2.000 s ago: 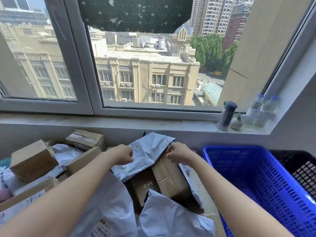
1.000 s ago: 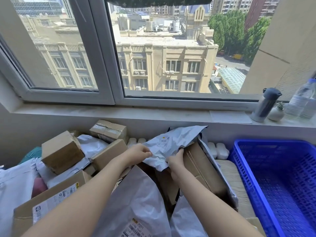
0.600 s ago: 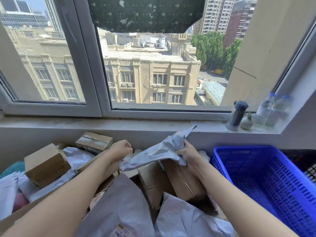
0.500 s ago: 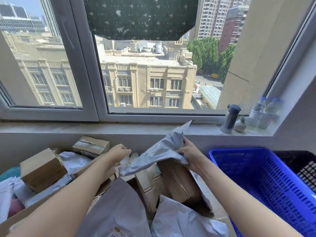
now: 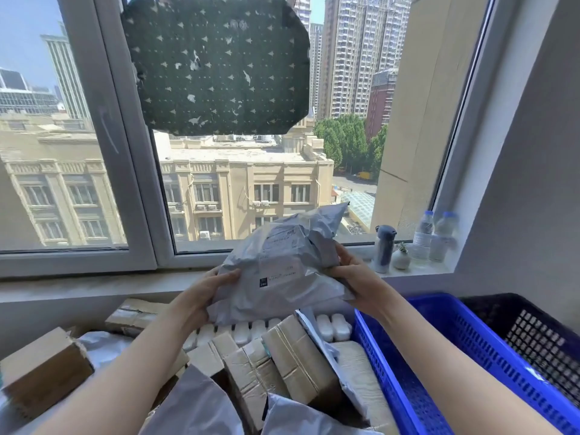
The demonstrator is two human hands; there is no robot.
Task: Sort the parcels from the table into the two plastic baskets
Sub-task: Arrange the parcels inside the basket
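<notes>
A grey plastic mailer bag (image 5: 279,271) with a printed label is held up in the air above the heap, in front of the window. My left hand (image 5: 205,288) grips its lower left edge and my right hand (image 5: 351,273) grips its right side. Below lies a pile of parcels: taped cardboard boxes (image 5: 292,362), a brown box (image 5: 40,372) at the left, and more grey mailer bags (image 5: 194,409) at the front. The blue plastic basket (image 5: 445,356) stands at the right, with the black plastic basket (image 5: 546,337) beyond it.
The window sill (image 5: 78,284) runs behind the pile. On its right end stand a grey flask (image 5: 383,249), a small white vase (image 5: 401,259) and two water bottles (image 5: 434,237). A white ribbed radiator top (image 5: 251,328) shows behind the boxes.
Both hands have lifted the grey mailer bag off the pile and turned its label side toward me. My view has tilted upward.
</notes>
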